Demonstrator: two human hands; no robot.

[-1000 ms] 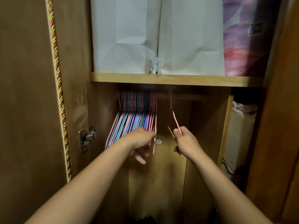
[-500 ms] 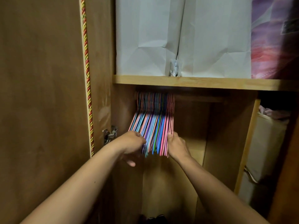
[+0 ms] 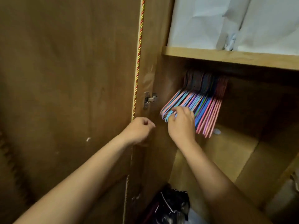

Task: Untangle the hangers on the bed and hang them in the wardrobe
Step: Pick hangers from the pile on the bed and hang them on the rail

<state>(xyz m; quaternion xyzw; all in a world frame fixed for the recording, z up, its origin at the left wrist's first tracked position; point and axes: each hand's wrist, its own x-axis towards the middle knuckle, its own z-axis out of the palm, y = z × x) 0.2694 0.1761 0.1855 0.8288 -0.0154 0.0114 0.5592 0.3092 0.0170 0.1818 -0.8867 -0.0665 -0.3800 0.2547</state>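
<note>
A tight bunch of thin hangers (image 3: 208, 110) in pink, blue, purple and green hangs under the wardrobe shelf (image 3: 226, 57); their hooks and the rail are lost in shadow. My right hand (image 3: 181, 125) reaches up to the left side of the bunch, its fingers curled round the lower ends of the light blue and pink hangers. My left hand (image 3: 139, 130) hovers to the left of the bunch, by the door's edge, its fingers loosely curled and holding nothing.
The open wardrobe door (image 3: 64, 94) with a red-and-gold cord trim (image 3: 139, 62) stands at my left, its metal hinge (image 3: 149, 100) just above my left hand. White paper bags (image 3: 202, 21) sit on the shelf. A black plastic bag (image 3: 171, 206) lies on the wardrobe floor.
The single pink hanger has joined the bunch. My right hand slid from the bunch's right side to its left side, and my left hand drew back from the hangers toward the door. The view swung left.
</note>
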